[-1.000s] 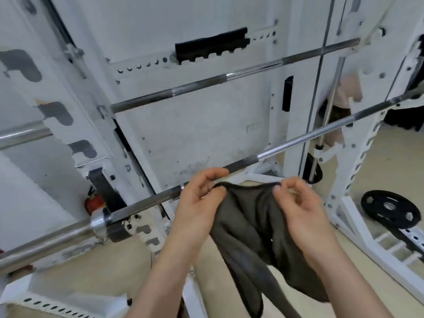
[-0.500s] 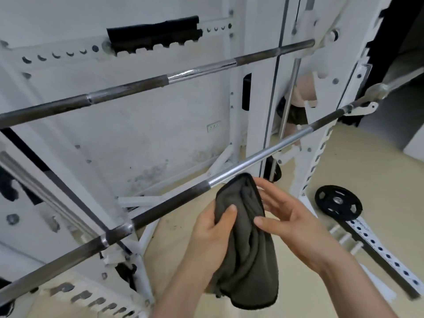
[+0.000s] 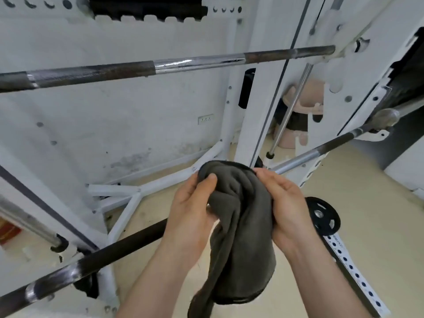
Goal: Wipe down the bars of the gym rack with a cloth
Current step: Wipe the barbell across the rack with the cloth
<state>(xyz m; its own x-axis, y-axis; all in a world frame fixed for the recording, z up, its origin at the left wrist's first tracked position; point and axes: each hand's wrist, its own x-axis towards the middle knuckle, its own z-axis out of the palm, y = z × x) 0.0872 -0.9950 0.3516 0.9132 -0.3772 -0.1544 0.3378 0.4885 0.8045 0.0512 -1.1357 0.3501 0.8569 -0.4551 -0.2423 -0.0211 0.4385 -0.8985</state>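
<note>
— Where's the cloth [image 3: 241, 214]?

— Dead centre, bunched between both hands. Its folded top sits over the lower bar [image 3: 110, 255], which runs from 8 o'clock up to 2 o'clock. The rest hangs down toward 6. It hides the bar between the hands, so I cannot tell if it wraps right round.

— And the hands?

— The left hand [image 3: 190, 210] grips the cloth from the 9 o'clock side, thumb pressed on the front. The right hand [image 3: 289, 207] holds it from the 3 o'clock side, fingers [image 3: 270, 180] curled narrow over the fabric.

— The other bar?

— The upper bar [image 3: 183, 63] crosses at 12 o'clock, well apart from the cloth, and ends at a white rack upright [image 3: 344, 49].

— Anything else?

— A black weight plate [image 3: 323, 216] lies on the floor [image 3: 367, 203] at 3 o'clock, just beside the right hand in view.
</note>
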